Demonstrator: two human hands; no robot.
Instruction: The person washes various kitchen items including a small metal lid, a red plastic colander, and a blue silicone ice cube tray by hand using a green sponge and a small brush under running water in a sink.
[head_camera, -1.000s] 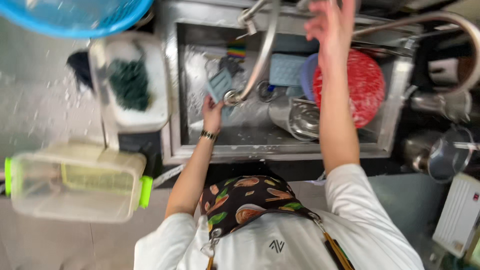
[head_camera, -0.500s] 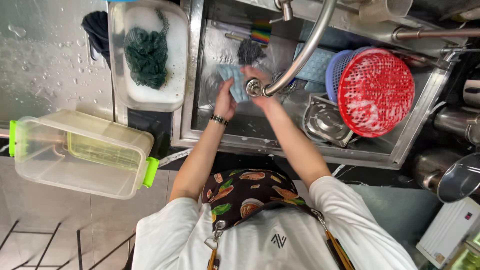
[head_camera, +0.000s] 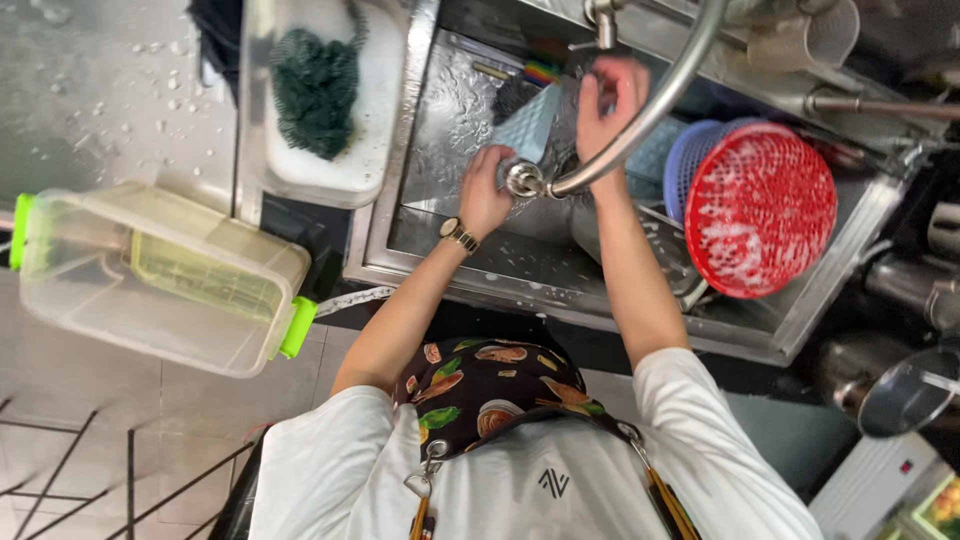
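Both hands work in the steel sink (head_camera: 440, 140), under the end of the curved tap (head_camera: 640, 120). The left hand (head_camera: 487, 190), with a watch at its wrist, has its grip closed on the lower edge of a pale blue cloth (head_camera: 528, 125), while the right hand (head_camera: 605, 95) pinches the cloth's upper part with a narrow grip, so the cloth is stretched between them close to the spout, where water can reach it. The cloth sits inside the sink, against the wet back wall, next to a dark scrubber and some coloured bristles that are too small to make out clearly. To the right, a red round strainer (head_camera: 760, 210) with suds on it leans on a blue basket (head_camera: 690, 160), tilted, probably so it drains. Left of the sink, a white tray (head_camera: 370, 110) holds a dark green scouring pad (head_camera: 315, 90) within easy reach. A clear plastic box with green clips (head_camera: 150, 280) stands on the wet desk (head_camera: 90, 90), well apart from the hands.
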